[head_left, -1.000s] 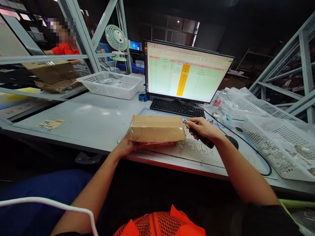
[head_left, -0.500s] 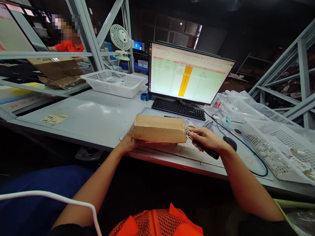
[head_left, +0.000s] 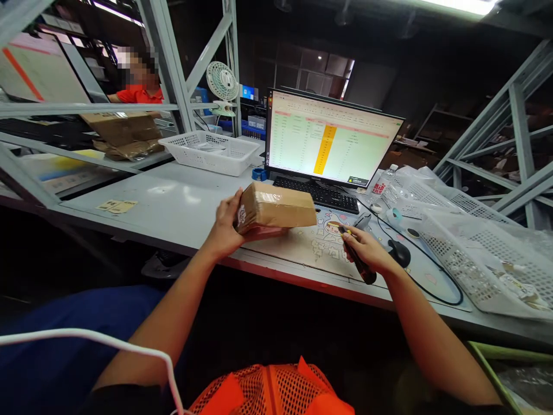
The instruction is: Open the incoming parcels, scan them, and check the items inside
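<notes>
From where I stand, the cardboard box (head_left: 280,206) is near the front edge of the desk (head_left: 181,213), over the printed mat (head_left: 298,256); whether its underside touches, I cannot tell; I'd guess it fairly light, its walls stiff with a little give, slick where the tape shines; the end faces or lower long edges look the surest places to take hold; its long axis runs left to right, roughly along the desk's front edge, the right end pointing toward the right hand (head_left: 363,248); the left hand (head_left: 225,226) has its grip spread across the left end, fingers high and thumb low; the right grip is wrapped around a utility knife (head_left: 362,265), its tip apart from the box.
</notes>
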`<state>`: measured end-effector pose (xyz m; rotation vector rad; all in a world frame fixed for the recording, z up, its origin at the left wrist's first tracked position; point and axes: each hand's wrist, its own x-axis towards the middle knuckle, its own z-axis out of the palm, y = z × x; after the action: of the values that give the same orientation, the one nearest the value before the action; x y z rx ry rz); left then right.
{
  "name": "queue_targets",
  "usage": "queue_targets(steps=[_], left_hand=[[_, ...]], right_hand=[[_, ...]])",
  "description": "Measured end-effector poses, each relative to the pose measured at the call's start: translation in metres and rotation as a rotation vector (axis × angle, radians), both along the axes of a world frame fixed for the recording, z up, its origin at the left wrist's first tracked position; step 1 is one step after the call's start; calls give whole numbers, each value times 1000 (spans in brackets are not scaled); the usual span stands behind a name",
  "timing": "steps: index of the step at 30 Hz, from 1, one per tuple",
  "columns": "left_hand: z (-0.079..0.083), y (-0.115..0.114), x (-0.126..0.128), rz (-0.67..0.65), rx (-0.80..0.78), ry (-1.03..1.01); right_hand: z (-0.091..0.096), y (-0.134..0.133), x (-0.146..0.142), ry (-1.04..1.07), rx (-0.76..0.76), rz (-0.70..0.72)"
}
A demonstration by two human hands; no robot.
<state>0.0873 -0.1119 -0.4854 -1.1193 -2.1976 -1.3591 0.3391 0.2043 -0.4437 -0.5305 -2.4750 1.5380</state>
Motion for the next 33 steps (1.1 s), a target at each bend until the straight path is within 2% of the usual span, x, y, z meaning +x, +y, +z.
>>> queue_targets(steps=[2,4,7,12,16,20,24,26,29,33], left_hand=[[31,-6,18,126,-139,239],[56,-5,38,205,-321,384],[72,7,68,288,-482,446],[62,22,95,314,-548,531],[58,20,97,312,-524,528],[57,18,96,309,-491,497],[54,19,101,345,-480,494],[51,18,103,343,-478,498],[49,13,99,334,-446,478],[50,-8,77,355,-332,408]], right_hand=[[6,6,5,-33,47,-86],[15,-1,6,-42,120,-100],[27,-36,-4,30,249,-15],[34,-96,-40,125,513,40],[32,-112,-61,95,740,8],[31,-126,-65,-9,870,-31],[32,-150,-56,-281,915,-41],[30,-160,-49,-343,907,-29],[23,-163,-38,-343,890,28],[24,-134,-21,-159,838,103]])
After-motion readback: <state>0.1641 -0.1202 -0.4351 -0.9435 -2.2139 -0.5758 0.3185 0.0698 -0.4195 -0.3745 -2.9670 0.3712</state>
